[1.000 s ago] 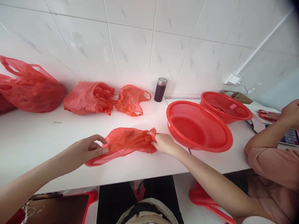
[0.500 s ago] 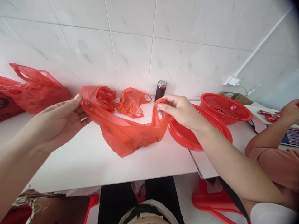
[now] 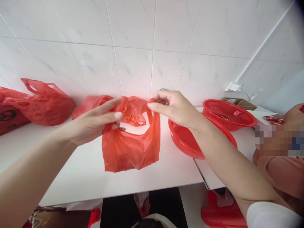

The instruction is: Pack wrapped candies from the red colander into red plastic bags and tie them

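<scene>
An empty red plastic bag hangs in the air above the white counter, held up by both hands. My left hand pinches its left handle between thumb and fingers. My right hand pinches the right handle at about the same height. The bag's mouth gapes a little between them and its bottom hangs just over the counter.
Further red bags lie along the tiled wall: one at far left, others behind the held bag. Two red colander baskets stand at right. Another person's arm reaches over the counter at far right. Red stools are below.
Both hands lifted the bag off the counter by its handles, then came closer together, so the bag now hangs upright between them. The view tilted upward.
</scene>
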A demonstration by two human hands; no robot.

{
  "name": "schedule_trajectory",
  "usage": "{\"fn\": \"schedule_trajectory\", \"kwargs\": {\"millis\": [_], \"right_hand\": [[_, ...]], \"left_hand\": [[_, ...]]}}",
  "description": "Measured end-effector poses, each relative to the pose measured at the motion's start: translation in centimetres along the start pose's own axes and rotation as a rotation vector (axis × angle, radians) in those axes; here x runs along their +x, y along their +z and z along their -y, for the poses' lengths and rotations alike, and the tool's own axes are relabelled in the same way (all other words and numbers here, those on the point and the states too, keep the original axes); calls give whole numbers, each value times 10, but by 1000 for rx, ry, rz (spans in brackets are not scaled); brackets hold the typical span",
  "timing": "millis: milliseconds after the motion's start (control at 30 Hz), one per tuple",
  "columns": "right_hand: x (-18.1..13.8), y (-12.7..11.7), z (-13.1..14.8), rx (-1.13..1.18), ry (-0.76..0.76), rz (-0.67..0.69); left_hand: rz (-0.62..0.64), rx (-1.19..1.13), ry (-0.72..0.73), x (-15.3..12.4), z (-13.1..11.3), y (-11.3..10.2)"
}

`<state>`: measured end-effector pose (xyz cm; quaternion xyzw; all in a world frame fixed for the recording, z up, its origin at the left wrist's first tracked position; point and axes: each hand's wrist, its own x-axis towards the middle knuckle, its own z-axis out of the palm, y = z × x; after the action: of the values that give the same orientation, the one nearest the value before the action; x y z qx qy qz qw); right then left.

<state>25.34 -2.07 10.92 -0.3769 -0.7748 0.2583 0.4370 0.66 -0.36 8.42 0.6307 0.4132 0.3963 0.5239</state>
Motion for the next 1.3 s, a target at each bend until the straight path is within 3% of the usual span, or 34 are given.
{"fn": "schedule_trajectory", "kwargs": {"millis": [67,133,200,300,433,567,700,833,900,967,1100,1167,1233,1300], "right_hand": [[8,16,12,-27,-54,70],[15,31,19,-51,-95,112],[19,39,14,-52,-123,126],[19,37,-12,0,-116,105],[6,31,-46,92,52,115],[-17,34,-37,246,2,-11],[-30,39,-25,344,-127,106],[-23,52,-52,420,-23,-25],[-19,62,-70,421,117,13],[-18,72,-84,429,213,52],[-24,83,-95,663,176,127],[-27,83,-95,751,182,195],[-28,81,-93,748,219,207],[-29,77,-92,682,215,161]], "left_hand": [[257,109,-89,8,-3,14],[348,212,-80,15,-5,29],[328,216,-63,19,-3,39],[202,125,-85,22,4,39],[116,98,-136,24,15,30],[220,133,-138,22,19,27],[386,280,-13,19,15,23],[436,446,19,19,18,19],[391,550,56,18,23,21],[265,679,148,18,30,26],[-75,866,491,15,44,40],[-174,884,625,15,50,44],[-193,869,656,15,54,44],[-129,871,616,16,58,41]]}}
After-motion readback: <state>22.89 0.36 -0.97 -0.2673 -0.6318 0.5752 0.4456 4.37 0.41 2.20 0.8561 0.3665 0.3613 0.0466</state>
